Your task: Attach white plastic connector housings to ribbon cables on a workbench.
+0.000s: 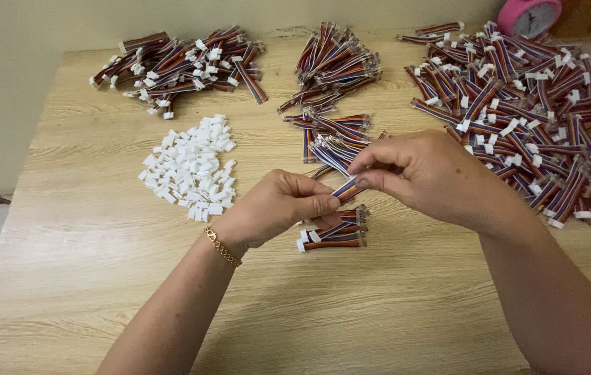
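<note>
Both hands are up over the middle of the tabletop (pixel 87 278), and between them sits one short ribbon cable (pixel 345 189), striped in red, blue and orange. The left hand (pixel 278 208) has its grip pinched on the cable's lower end, thumb and forefinger clenched tight, wrist turned inward with a gold bracelet (pixel 222 247) showing. The right hand (pixel 424 173) comes in from above, fingers curled, its grip grasping the cable's upper end; whether a white plug is under those fingertips I cannot tell. So the cable hangs tilted in the air, spanning the small gap between the two grips. Directly beneath lies a small stack of finished cables (pixel 334 235) with white ends. Just behind the right hand, a loose bunch of bare-ended cables (pixel 330 142). Left of the hands, a heap of white plastic connectors (pixel 191 170). Far right, a big sprawling pile of cables (pixel 525 111); at the back, two more bundles (pixel 177 62) and a pink clock (pixel 528 15) in the corner.
</note>
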